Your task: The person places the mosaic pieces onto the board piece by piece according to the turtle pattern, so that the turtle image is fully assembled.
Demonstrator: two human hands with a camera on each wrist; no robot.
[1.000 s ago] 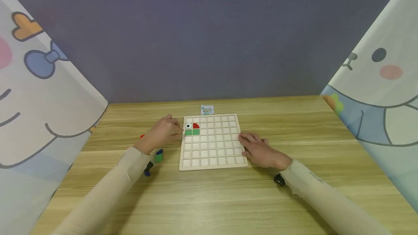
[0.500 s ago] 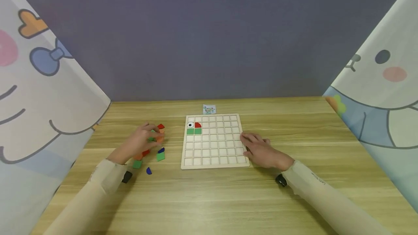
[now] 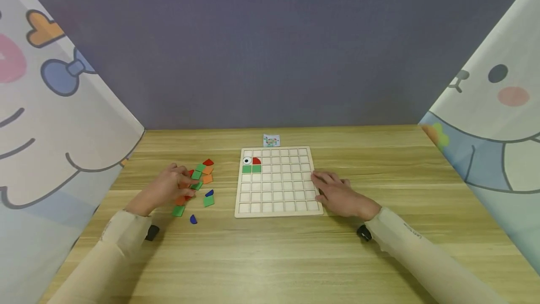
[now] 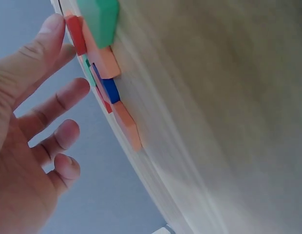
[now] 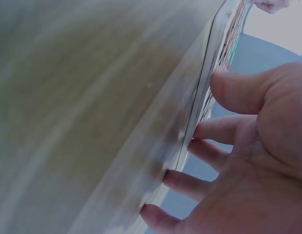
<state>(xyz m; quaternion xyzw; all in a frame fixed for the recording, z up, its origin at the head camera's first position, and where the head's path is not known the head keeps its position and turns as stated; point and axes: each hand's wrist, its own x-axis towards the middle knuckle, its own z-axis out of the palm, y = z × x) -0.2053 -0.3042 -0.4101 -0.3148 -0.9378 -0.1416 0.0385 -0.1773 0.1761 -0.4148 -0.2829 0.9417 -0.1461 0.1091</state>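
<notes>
My left hand (image 3: 164, 187) hovers over a loose cluster of flat coloured tiles left of the board, fingers spread and relaxed. In the left wrist view its thumb and fingertips come close to a red tile (image 4: 76, 35), with nothing between them. Around it lie orange squares (image 3: 207, 179), green squares (image 3: 208, 201), a red quarter-round (image 3: 208, 162) and blue half-rounds (image 3: 193, 219). My right hand (image 3: 343, 197) rests its fingertips on the right edge of the wooden grid board (image 3: 278, 186). Upper left on that board sit an eye tile (image 3: 247, 161), a red quarter-round (image 3: 256, 161) and two green squares (image 3: 251, 169).
A small picture card (image 3: 271, 140) lies just behind the board. A dark grey wall (image 3: 278, 50) rises at the table's back edge, with cartoon-printed panels (image 3: 71, 125) on both sides. Bare wooden tabletop (image 3: 270, 257) stretches in front of the board.
My left hand has moved from the board's left edge leftward to the tiles, uncovering several of them. My right hand keeps its place on the board's edge.
</notes>
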